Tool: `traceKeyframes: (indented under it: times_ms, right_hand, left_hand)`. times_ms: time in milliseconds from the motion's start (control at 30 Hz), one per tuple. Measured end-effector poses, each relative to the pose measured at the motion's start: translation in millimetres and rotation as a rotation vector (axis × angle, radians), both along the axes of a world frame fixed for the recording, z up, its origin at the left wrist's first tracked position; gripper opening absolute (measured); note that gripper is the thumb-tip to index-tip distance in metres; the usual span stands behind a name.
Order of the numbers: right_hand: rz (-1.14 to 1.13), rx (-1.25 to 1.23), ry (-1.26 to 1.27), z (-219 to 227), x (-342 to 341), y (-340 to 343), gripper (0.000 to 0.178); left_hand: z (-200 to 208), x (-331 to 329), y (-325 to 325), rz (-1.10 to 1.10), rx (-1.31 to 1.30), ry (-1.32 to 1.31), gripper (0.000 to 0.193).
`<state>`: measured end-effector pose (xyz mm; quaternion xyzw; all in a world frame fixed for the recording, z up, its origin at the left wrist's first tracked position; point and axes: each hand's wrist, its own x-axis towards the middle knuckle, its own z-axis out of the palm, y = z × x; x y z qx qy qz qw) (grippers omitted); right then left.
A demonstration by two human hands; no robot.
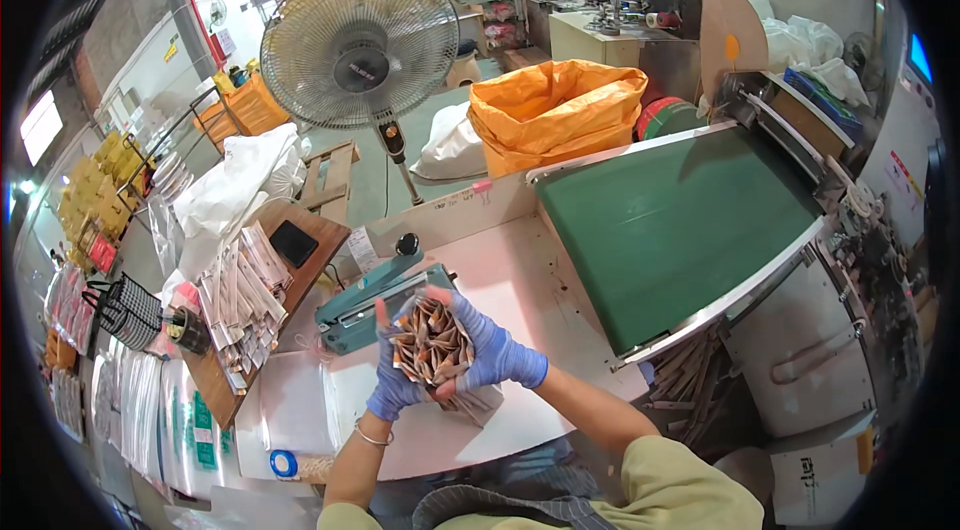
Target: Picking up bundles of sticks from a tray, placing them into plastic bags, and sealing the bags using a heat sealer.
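Between my two hands stands a bundle of slim paper packets [432, 342], brown and white, with their ends turned up towards me. My left hand [394, 382], in a blue-violet glove, presses on the bundle's left side. Wrapped round its right side is my right hand [492, 342], gloved alike. The lower part of the bundle shows only partly below my fingers. Just beyond my hands, a teal bench sealer [345, 322] with a long arm and a black knob sits on the pale worktop [500, 270].
A wooden board [330, 240] on the left carries loose slim packets [240, 300] and a black phone-like device [294, 243]. Clear plastic bags [295, 395] and a blue tape roll [284, 463] lie nearer. A green conveyor belt [680, 220] borders the right; a fan [360, 50] and orange sack [550, 125] stand beyond.
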<state>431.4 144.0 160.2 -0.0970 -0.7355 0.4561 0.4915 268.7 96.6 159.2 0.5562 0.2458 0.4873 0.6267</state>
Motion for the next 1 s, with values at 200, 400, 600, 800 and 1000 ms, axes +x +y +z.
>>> traceKeyframes:
  times_ms: [200,400,600,800,1000]
  right_hand:
    - [-0.269,0.047,0.114,1.7,-26.8,-39.6,0.058]
    - [0.516,-0.762,-0.241,-29.5,-66.5,-35.5,0.069]
    - [0.678,-1.239,-0.161,-77.2,-105.2,-71.5,0.032]
    - [0.778,-1.213,-0.333,-80.7,-154.9,-104.5,0.034]
    - [0.733,-1.286,-0.377,-92.8,-168.1,-119.4,0.032]
  left_hand:
    - [-62.6,-29.0,-9.1,0.298,0.197,0.361,0.085]
    - [-58.5,-35.3,-100.1,0.148,-0.73,-0.326,0.062]
    - [-126.1,-41.2,-175.1,0.764,-0.659,-0.335,0.043]
    - [-126.4,-196.7,-206.4,1.628,0.048,0.733,0.022]
    - [-146.1,-299.8,-153.0,0.732,-0.181,1.44,0.022]
